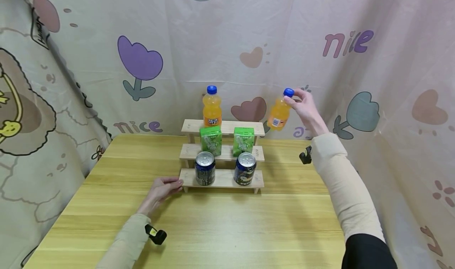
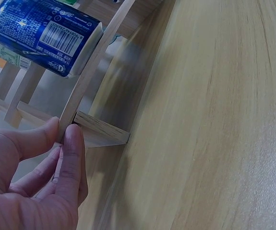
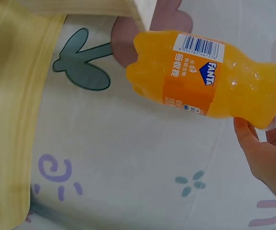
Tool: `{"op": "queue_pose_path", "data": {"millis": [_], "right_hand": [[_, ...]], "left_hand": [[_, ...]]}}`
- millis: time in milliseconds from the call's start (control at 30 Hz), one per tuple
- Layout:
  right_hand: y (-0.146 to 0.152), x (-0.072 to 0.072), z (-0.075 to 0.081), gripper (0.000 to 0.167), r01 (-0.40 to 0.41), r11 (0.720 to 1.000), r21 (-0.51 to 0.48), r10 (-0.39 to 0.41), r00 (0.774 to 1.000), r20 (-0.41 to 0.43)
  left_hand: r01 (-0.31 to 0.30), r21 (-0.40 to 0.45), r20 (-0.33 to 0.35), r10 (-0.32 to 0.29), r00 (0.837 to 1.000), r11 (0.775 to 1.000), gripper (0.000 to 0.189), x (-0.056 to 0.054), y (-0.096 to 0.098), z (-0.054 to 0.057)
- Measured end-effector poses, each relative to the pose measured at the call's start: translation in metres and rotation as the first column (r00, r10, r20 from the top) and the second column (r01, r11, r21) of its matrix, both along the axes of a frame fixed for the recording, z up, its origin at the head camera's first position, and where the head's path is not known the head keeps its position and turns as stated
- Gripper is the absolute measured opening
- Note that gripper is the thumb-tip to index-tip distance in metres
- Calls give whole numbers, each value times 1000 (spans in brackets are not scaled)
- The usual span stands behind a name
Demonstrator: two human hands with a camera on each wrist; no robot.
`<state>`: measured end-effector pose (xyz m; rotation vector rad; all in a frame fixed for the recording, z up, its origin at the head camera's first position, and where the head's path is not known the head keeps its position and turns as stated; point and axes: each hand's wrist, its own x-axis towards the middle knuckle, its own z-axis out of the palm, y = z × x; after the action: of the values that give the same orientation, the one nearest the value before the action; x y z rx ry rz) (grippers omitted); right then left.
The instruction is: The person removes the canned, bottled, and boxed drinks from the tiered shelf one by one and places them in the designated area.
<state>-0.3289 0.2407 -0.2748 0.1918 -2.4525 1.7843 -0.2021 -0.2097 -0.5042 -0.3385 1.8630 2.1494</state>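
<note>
My right hand pinches an orange soda bottle near its blue cap. The bottle hangs tilted in the air, right of the top step; its Fanta label shows in the right wrist view. With thumb and fingers my left hand grips the left end of the lowest step of a wooden three-step display rack. Another orange soda bottle stands on the top step at left. Two green drink cartons stand on the middle step, and two dark blue cans on the lowest one.
The rack stands on a wood-grain table, toward its back edge. Behind and beside the table hangs a printed curtain with flowers, hearts and lettering. Each wrist carries a small black camera.
</note>
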Motion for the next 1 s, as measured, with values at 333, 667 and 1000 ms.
{"op": "queue_pose_path", "data": {"millis": [333,667,1000], "right_hand": [[29,4,-21,47,55,996,73,-58,998,27],[55,9,-50,55,116,987,115,-124,990,64],[76,12,-78,53,127,987,102,-137,986,95]], "left_hand": [[-4,-4,-7,4,1000,1000,53,-1,0,-1],[4,-12,-16,-5,1000,1000,52,0,-1,-1],[-2,7,-18,2,1000,1000,51,0,-2,-2]]}}
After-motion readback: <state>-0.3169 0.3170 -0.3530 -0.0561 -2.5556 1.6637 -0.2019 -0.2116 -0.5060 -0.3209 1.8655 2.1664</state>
